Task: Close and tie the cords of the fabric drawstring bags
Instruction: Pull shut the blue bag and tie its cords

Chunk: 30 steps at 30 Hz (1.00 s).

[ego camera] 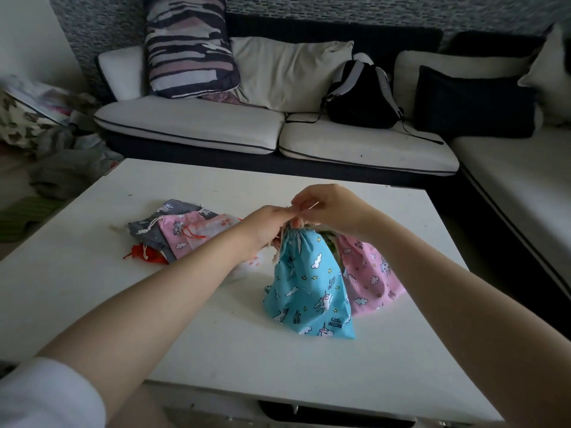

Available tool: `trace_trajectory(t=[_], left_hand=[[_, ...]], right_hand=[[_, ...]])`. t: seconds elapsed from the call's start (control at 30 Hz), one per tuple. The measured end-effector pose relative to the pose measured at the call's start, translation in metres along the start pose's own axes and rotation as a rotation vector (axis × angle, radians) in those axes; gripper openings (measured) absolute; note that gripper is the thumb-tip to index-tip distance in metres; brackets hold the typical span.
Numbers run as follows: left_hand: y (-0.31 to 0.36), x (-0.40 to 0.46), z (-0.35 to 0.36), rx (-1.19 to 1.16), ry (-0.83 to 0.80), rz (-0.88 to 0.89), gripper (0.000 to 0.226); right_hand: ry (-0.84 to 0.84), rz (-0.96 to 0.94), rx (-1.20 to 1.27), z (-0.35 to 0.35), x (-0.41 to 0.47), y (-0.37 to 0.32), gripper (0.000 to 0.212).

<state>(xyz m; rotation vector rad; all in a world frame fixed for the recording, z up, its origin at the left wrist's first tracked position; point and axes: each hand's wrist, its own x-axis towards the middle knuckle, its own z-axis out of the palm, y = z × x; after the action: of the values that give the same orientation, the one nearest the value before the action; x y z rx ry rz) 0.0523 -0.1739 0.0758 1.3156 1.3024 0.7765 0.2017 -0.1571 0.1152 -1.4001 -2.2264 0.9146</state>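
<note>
Behind white table (pixel 92 288), perhaps grey sofa (pixel 278 131).

Blue unicorn-print drawstring bag (pixel 310 291) stands at centre-right of the frame, neck gathered shut at the top, body flaring downward, pale cord (pixel 276 256) hanging at its left edge. A pink unicorn-print bag (pixel 369 273) sits directly behind it to the right, touching. At centre-left, a flat overlapping pile: grey bag (pixel 148 233), pink bag (pixel 180 233), red bag (pixel 145 255).
</note>
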Motion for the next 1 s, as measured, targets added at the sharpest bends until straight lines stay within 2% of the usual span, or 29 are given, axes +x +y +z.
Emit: trace_trajectory(t=[0.1, 0.27, 0.37, 0.47, 0.63, 0.77, 0.83, 0.93, 1.0], left_hand=[[0.000, 0.000, -0.001, -0.074, -0.033, -0.031, 0.026], [0.001, -0.003, -0.001, 0.068, -0.034, 0.011, 0.020], [0.003, -0.003, 0.001, 0.286, -0.001, 0.055, 0.021], [0.005, -0.003, 0.003, 0.509, 0.066, 0.147, 0.021], [0.008, -0.005, 0.006, 0.615, 0.160, 0.251, 0.016], [0.008, -0.004, 0.008, 0.670, 0.217, 0.296, 0.015], [0.008, -0.004, 0.005, 0.710, 0.241, 0.351, 0.016], [0.008, -0.003, 0.001, 0.717, 0.277, 0.418, 0.017], [0.008, -0.001, 0.000, 0.697, 0.289, 0.429, 0.018]], right_hand=[[0.000, -0.117, -0.229, 0.001, -0.002, -0.001, 0.033], [0.037, -0.231, -0.436, 0.004, -0.004, -0.002, 0.034], [0.032, -0.214, -0.552, 0.005, -0.003, 0.000, 0.034], [0.054, -0.159, -0.519, 0.005, -0.003, 0.002, 0.031], [0.103, 0.003, -0.516, 0.009, -0.001, 0.003, 0.022], [0.119, -0.025, -0.598, 0.015, -0.004, 0.004, 0.024], [0.067, 0.019, -0.357, 0.010, -0.005, 0.004, 0.021], [-0.072, 0.184, 0.346, 0.002, -0.007, 0.003, 0.016], [-0.133, 0.282, 0.661, 0.002, -0.008, 0.005, 0.017]])
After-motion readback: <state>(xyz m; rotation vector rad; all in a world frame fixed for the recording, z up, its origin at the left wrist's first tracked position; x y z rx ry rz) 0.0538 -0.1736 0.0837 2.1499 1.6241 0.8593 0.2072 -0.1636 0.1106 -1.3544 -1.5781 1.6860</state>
